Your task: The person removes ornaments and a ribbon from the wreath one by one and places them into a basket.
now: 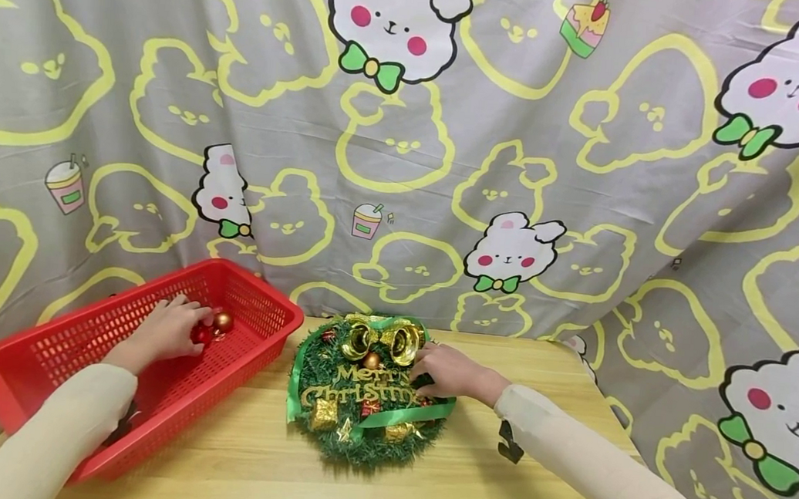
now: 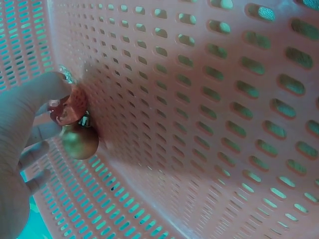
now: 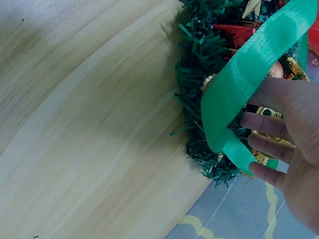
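Observation:
Inside the red basket, my left hand grips a shiny red Christmas ball between its fingers. Right beside it lies a gold Christmas ball with a silver cap. On the table, a green tinsel wreath bears gold bells, gold "Merry Christmas" lettering, small gift boxes and a green ribbon. My right hand rests on the wreath's right side near the bells, its fingers loosely extended. In the right wrist view, the ribbon partly covers one of its fingertips.
The basket stands on the left of the wooden table, its slotted walls rising around my left hand. A patterned curtain hangs close behind the basket and wreath. A black strap hangs under the right sleeve.

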`<state>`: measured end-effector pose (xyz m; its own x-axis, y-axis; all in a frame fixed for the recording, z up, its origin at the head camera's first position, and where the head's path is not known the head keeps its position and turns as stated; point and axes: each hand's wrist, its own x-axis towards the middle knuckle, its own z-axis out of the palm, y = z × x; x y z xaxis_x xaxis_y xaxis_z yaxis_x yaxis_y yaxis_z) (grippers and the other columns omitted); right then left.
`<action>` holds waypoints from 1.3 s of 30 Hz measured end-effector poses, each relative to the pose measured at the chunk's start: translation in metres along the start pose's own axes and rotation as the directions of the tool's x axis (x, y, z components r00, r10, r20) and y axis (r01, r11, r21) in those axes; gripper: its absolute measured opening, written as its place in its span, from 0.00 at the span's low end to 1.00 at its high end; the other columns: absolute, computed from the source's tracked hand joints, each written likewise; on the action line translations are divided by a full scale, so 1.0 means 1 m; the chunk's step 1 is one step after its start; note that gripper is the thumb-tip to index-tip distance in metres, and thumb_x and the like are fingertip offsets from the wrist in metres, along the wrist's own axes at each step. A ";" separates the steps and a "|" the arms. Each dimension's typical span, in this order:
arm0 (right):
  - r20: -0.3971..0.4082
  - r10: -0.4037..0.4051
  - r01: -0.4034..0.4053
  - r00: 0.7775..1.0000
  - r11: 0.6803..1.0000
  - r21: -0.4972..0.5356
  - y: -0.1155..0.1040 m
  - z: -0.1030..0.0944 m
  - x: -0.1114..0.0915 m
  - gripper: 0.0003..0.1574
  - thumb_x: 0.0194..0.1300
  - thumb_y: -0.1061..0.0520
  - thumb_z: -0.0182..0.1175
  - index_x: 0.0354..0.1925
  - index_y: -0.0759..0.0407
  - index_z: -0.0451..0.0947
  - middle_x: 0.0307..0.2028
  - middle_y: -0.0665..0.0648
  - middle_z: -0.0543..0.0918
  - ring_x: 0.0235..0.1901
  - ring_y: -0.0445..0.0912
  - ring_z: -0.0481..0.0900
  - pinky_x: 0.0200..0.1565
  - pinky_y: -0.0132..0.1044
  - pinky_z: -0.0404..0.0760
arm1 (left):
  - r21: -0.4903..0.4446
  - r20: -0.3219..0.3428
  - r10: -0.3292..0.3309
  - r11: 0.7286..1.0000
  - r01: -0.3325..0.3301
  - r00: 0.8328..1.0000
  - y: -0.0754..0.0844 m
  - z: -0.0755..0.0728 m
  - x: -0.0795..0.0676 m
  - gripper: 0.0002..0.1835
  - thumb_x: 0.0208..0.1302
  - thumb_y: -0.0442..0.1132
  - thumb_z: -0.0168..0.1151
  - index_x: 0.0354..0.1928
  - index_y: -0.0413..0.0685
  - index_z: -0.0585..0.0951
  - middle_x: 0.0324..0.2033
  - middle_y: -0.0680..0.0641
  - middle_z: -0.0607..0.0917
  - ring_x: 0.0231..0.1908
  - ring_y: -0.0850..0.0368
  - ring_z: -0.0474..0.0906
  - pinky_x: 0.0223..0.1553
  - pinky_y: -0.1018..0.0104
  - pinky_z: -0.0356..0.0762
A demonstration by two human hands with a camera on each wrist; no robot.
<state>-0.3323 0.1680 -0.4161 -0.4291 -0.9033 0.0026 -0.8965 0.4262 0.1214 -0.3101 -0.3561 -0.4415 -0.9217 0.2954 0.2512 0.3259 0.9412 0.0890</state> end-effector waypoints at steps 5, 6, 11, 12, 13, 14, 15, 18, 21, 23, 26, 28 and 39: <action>0.004 0.003 -0.003 1.000 1.000 -0.006 0.000 0.001 0.000 0.15 0.62 0.50 0.73 0.46 0.54 0.89 0.41 0.53 0.87 0.41 0.46 0.79 0.46 0.39 0.79 | -0.003 -0.004 -0.007 1.000 0.007 1.000 0.001 -0.001 0.000 0.20 0.45 0.42 0.81 0.40 0.45 0.85 0.36 0.46 0.85 0.42 0.44 0.71 0.44 0.39 0.70; 0.005 0.004 -0.004 1.000 1.000 -0.007 0.000 0.002 0.000 0.15 0.62 0.50 0.73 0.46 0.54 0.89 0.41 0.53 0.87 0.41 0.46 0.79 0.46 0.38 0.79 | -0.004 -0.005 -0.007 1.000 0.007 1.000 0.002 -0.002 0.000 0.19 0.45 0.42 0.81 0.40 0.45 0.85 0.36 0.46 0.85 0.42 0.44 0.71 0.45 0.38 0.70; 0.003 0.005 -0.005 1.000 1.000 -0.005 0.000 0.002 0.000 0.16 0.61 0.50 0.74 0.45 0.54 0.90 0.41 0.53 0.87 0.41 0.46 0.79 0.45 0.38 0.79 | -0.007 -0.011 -0.008 1.000 0.008 1.000 0.005 -0.004 -0.001 0.21 0.46 0.44 0.80 0.42 0.43 0.85 0.37 0.44 0.85 0.42 0.43 0.71 0.46 0.35 0.70; 0.004 0.007 -0.007 1.000 1.000 -0.005 0.000 0.002 0.000 0.16 0.61 0.50 0.74 0.45 0.54 0.90 0.41 0.53 0.87 0.41 0.46 0.79 0.45 0.38 0.79 | -0.005 -0.012 -0.008 1.000 0.008 1.000 0.005 -0.005 0.000 0.22 0.47 0.44 0.80 0.42 0.42 0.85 0.37 0.44 0.85 0.42 0.43 0.72 0.46 0.35 0.71; 0.005 0.008 -0.008 1.000 1.000 -0.005 0.000 0.002 0.000 0.16 0.61 0.50 0.74 0.45 0.54 0.90 0.41 0.53 0.87 0.41 0.46 0.79 0.45 0.38 0.79 | -0.002 -0.015 -0.008 1.000 0.008 1.000 0.005 -0.005 0.000 0.23 0.47 0.45 0.80 0.43 0.41 0.85 0.37 0.44 0.85 0.43 0.42 0.72 0.47 0.35 0.71; 0.008 0.011 -0.011 1.000 1.000 -0.003 0.000 0.001 0.000 0.16 0.61 0.50 0.74 0.45 0.54 0.90 0.41 0.53 0.87 0.41 0.46 0.79 0.46 0.38 0.79 | -0.001 -0.017 -0.007 1.000 0.007 1.000 0.005 -0.005 0.000 0.24 0.47 0.45 0.79 0.44 0.40 0.85 0.37 0.43 0.85 0.43 0.41 0.72 0.47 0.34 0.71; 0.011 0.014 -0.014 1.000 1.000 -0.002 0.000 0.001 0.000 0.16 0.61 0.49 0.74 0.46 0.54 0.90 0.41 0.53 0.87 0.41 0.46 0.79 0.46 0.38 0.79 | 0.000 -0.018 -0.007 1.000 0.007 1.000 0.005 -0.005 0.000 0.24 0.48 0.45 0.79 0.44 0.40 0.85 0.37 0.43 0.85 0.43 0.40 0.72 0.47 0.33 0.71; 0.017 0.020 -0.020 1.000 1.000 0.004 0.000 -0.001 0.000 0.16 0.61 0.49 0.74 0.46 0.54 0.90 0.42 0.53 0.88 0.42 0.47 0.79 0.46 0.38 0.79 | 0.008 -0.024 -0.003 1.000 0.003 1.000 0.006 -0.007 0.001 0.25 0.48 0.46 0.78 0.45 0.39 0.84 0.38 0.42 0.85 0.44 0.39 0.72 0.47 0.33 0.70; 0.020 0.019 -0.019 1.000 1.000 0.005 0.002 -0.001 0.001 0.17 0.61 0.48 0.74 0.45 0.54 0.90 0.42 0.53 0.88 0.43 0.47 0.80 0.47 0.38 0.80 | 0.019 -0.026 0.000 1.000 0.000 1.000 0.008 -0.008 0.002 0.26 0.48 0.46 0.78 0.47 0.37 0.84 0.39 0.41 0.85 0.44 0.39 0.72 0.47 0.34 0.71; 0.019 0.013 -0.013 1.000 1.000 0.008 0.002 -0.001 0.001 0.16 0.61 0.48 0.74 0.45 0.54 0.90 0.42 0.54 0.88 0.43 0.47 0.80 0.47 0.39 0.80 | 0.025 -0.032 0.003 1.000 -0.002 0.999 0.010 -0.009 0.003 0.27 0.48 0.46 0.77 0.49 0.36 0.84 0.41 0.39 0.86 0.45 0.39 0.72 0.48 0.34 0.71; 0.018 0.004 -0.004 1.000 1.000 0.009 0.002 0.000 0.002 0.16 0.60 0.48 0.74 0.44 0.54 0.91 0.42 0.53 0.88 0.43 0.47 0.80 0.47 0.38 0.79 | 0.022 -0.045 0.004 1.000 -0.003 0.999 0.012 -0.011 0.005 0.25 0.49 0.45 0.77 0.48 0.39 0.85 0.40 0.40 0.86 0.45 0.41 0.72 0.49 0.34 0.71; 0.019 0.001 -0.001 1.000 1.000 0.010 0.003 0.000 0.002 0.16 0.59 0.48 0.74 0.44 0.54 0.91 0.42 0.52 0.87 0.43 0.46 0.80 0.47 0.37 0.79 | 0.013 -0.053 0.006 1.000 -0.006 0.999 0.014 -0.013 0.007 0.21 0.49 0.44 0.77 0.45 0.42 0.85 0.39 0.41 0.86 0.44 0.42 0.72 0.50 0.33 0.71; 0.014 -0.002 0.002 1.000 1.000 0.028 0.005 0.001 0.005 0.17 0.57 0.48 0.76 0.43 0.54 0.91 0.40 0.50 0.87 0.41 0.45 0.78 0.45 0.35 0.77 | 0.046 -0.085 0.046 0.998 -0.042 0.995 0.027 -0.041 0.026 0.16 0.50 0.45 0.77 0.39 0.47 0.84 0.37 0.43 0.86 0.47 0.42 0.72 0.46 0.43 0.71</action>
<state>-0.3389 0.1655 -0.4165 -0.4285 -0.9034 -0.0119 -0.9000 0.4257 0.0937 -0.3162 -0.3301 -0.3930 -0.8846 0.3233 0.3362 0.3543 0.9345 0.0337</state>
